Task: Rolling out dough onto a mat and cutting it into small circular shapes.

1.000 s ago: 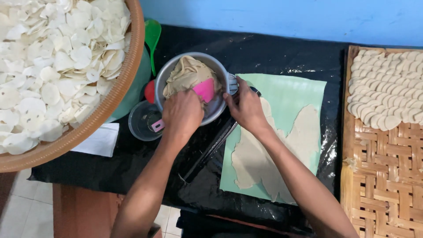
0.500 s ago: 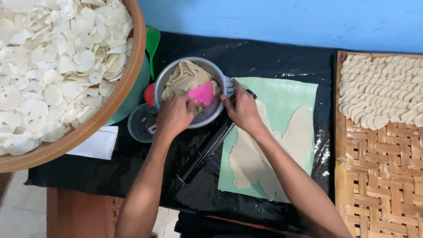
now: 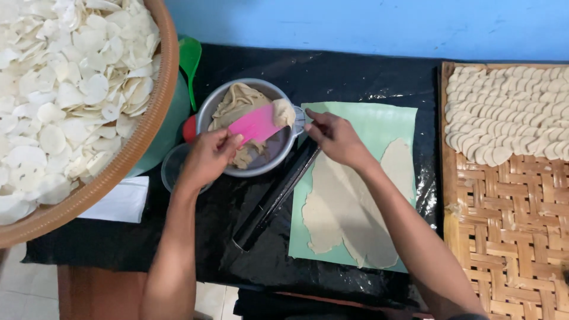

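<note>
My left hand (image 3: 208, 156) grips a pink scraper (image 3: 256, 123) with a lump of beige dough (image 3: 283, 111) on its far end, lifted over a grey bowl (image 3: 220, 102). More dough lies inside the bowl. My right hand (image 3: 335, 137) holds the bowl's right rim and handle. To the right, a thin sheet of spread dough (image 3: 349, 213) lies on a pale green mat (image 3: 379, 123). A dark rolling pin (image 3: 274, 199) rests diagonally between bowl and mat.
A big round basket (image 3: 155, 116) of white dried discs fills the left. A woven bamboo tray (image 3: 504, 237) at right carries rows of cut dough rounds (image 3: 510, 112). A green spoon (image 3: 189, 59), a small clear container (image 3: 170, 173) and white paper (image 3: 118, 201) lie on black plastic.
My left hand has scooped up dough with the pink scraper and raised it toward the bowl's right rim. My right hand stays on the bowl's edge.
</note>
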